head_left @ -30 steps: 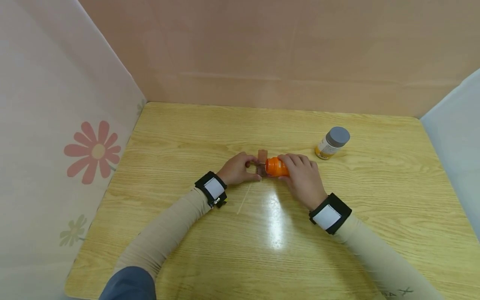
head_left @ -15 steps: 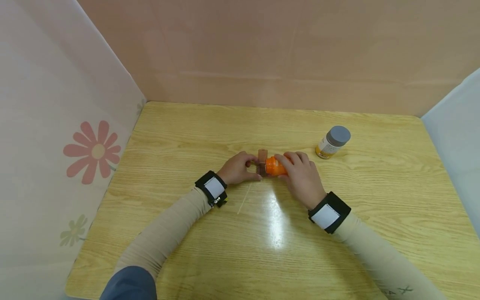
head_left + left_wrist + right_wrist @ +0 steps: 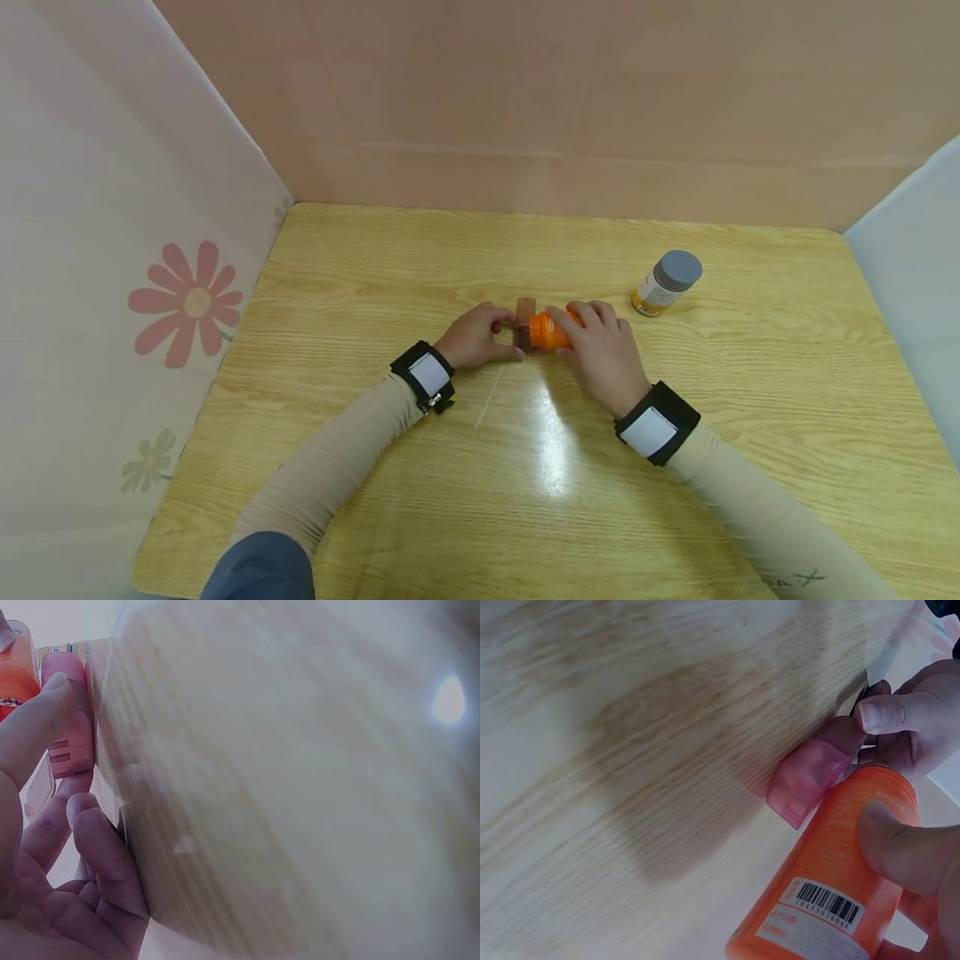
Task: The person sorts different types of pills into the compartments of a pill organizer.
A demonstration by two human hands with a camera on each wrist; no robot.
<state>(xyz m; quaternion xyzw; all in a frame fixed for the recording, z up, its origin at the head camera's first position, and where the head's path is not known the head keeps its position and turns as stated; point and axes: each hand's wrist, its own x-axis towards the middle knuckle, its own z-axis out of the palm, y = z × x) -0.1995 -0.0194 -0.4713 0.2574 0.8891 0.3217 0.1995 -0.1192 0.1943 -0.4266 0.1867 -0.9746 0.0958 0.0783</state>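
My left hand (image 3: 474, 337) pinches a small pink see-through pill box (image 3: 806, 780) between thumb and fingers at the middle of the table. The box's lid (image 3: 526, 310) stands open on the far side. In the left wrist view the thumb lies across the box (image 3: 71, 750). An orange pill bottle (image 3: 549, 332) is gripped by my right hand (image 3: 607, 358), tipped on its side with its uncapped mouth over the pill box. The right wrist view shows the barcode label on the bottle (image 3: 832, 877). What lies inside box and bottle is hidden.
A white-and-yellow bottle with a grey cap (image 3: 666, 283) stands upright to the right, beyond my right hand. The wood-grain table (image 3: 420, 508) meets a pinkish backdrop (image 3: 510, 108) behind and a flower-printed sheet (image 3: 82, 292) on the left.
The right hand's fingers have shifted on the orange bottle, the index finger now lying further forward. The bottle has moved very slightly left; the left hand and pill box stay in place.
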